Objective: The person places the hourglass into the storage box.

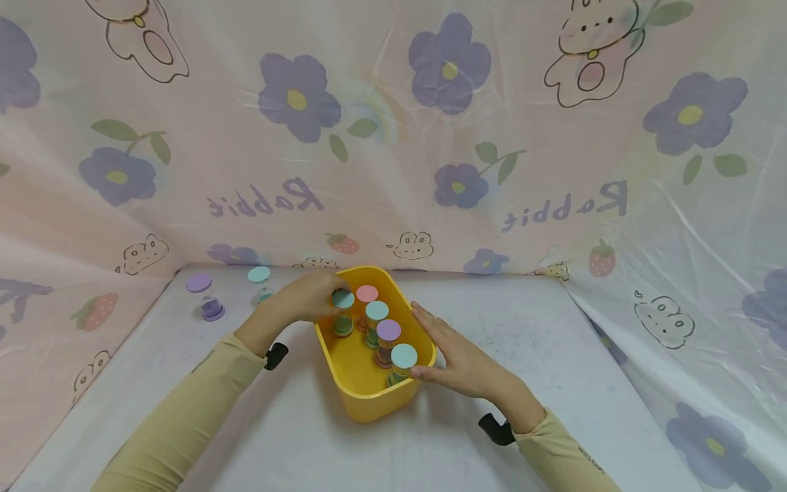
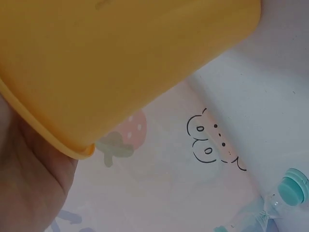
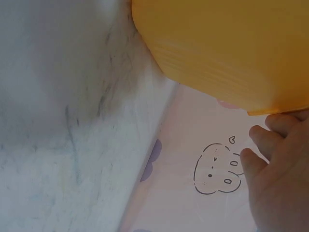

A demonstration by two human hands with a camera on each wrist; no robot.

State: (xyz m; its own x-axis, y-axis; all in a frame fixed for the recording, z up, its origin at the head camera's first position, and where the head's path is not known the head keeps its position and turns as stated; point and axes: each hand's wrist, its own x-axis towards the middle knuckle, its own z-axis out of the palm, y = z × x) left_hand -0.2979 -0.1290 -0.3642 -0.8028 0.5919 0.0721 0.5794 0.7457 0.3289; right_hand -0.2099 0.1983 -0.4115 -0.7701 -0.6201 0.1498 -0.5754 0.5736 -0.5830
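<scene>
A yellow bin [image 1: 363,406] stands on the table with several sand timers inside. My left hand [image 1: 310,297] reaches over its left rim and pinches a teal-ended sand timer [image 1: 343,324] near its top. In the left wrist view the palm lies by the bin's rim, with the fingertips hidden behind the bin wall. My right hand [image 1: 464,359] rests along the right rim, fingers extended and thumb beside another teal-ended timer [image 1: 404,357]. Between the hands stand a pink-topped timer [image 1: 367,294], a third teal-ended timer [image 1: 377,311] and a purple-topped timer [image 1: 389,331].
Left of the bin, a purple sand timer [image 1: 212,309] and a teal one [image 1: 259,275] stand on the white table [image 1: 295,437]; my left forearm partly covers the teal one. A patterned cloth [image 1: 381,157] hangs behind and along the sides.
</scene>
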